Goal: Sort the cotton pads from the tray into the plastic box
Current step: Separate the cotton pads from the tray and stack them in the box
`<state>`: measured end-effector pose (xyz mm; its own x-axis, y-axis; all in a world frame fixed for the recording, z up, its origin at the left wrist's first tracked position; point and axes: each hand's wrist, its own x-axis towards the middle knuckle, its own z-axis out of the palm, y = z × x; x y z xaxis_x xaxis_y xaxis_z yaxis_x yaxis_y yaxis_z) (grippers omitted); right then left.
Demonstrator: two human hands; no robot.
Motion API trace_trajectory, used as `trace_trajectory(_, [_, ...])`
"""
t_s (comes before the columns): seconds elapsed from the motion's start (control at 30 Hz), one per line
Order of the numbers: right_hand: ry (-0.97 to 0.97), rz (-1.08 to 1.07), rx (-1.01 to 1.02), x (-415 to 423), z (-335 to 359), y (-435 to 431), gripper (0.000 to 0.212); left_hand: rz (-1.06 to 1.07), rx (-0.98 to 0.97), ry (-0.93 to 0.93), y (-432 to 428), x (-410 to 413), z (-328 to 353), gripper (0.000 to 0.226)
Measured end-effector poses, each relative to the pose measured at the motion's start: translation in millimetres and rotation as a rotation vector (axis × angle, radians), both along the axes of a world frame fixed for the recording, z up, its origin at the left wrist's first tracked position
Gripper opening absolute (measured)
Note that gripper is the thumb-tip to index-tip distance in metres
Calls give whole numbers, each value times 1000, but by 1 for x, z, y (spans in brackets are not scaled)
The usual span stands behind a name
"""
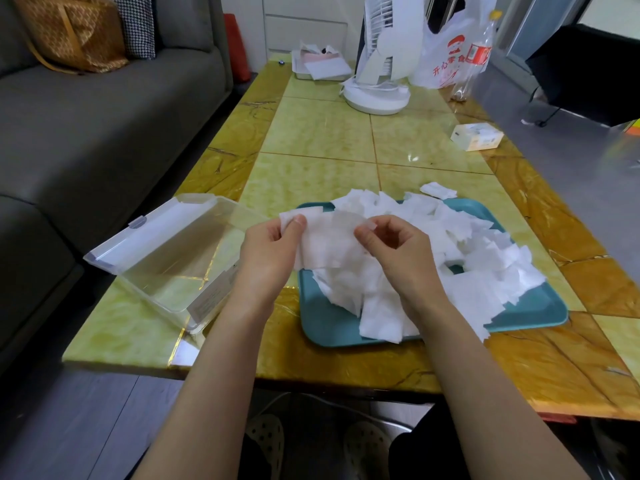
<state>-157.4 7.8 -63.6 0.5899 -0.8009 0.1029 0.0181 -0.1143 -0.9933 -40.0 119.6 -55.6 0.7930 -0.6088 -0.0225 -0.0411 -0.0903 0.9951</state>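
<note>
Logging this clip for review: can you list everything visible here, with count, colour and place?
cotton pads: many, white, heaped on tray; one on table behind it
tray: one, teal, table front
plastic box: one, clear, open, left of tray
fan: one, white, table far end
plastic bag: one, white, beside fan
small carton: one, white, table right
sofa: one, grey, left
left hand, right hand: hold one pad between them

Table (322, 133): lying lengthwise, green-yellow tiles.
Box (166, 261): sitting at 9 o'clock.
Tray (325, 323): sitting at 4 o'clock.
Fan (377, 95): standing at 12 o'clock.
</note>
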Motion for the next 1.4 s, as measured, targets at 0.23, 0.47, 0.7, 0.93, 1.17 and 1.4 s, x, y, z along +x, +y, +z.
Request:
trace_trajectory(0.23, [27, 170, 3, 0, 5, 2, 12, -86, 17, -1, -2, -4, -1, 38])
trace_trajectory(0.47, [86, 170, -24, 0, 1, 2, 10, -153, 19, 14, -4, -6, -2, 41])
trace_trajectory(0.7, [39, 69, -31, -2, 4, -1, 21, -108, -16, 69, -4, -1, -3, 36])
trace_trajectory(0.93, [-75, 329, 161, 1, 11, 13, 21, -238, 15, 58, -4, -6, -2, 44])
trace_trajectory(1.17, [-34, 246, 56, 1, 10, 12, 18, -208, 40, 60, -3, -8, 1, 31])
trace_trajectory(1.4, [6, 220, -31, 2, 6, 11, 6, -229, 51, 53, -2, -11, 3, 29])
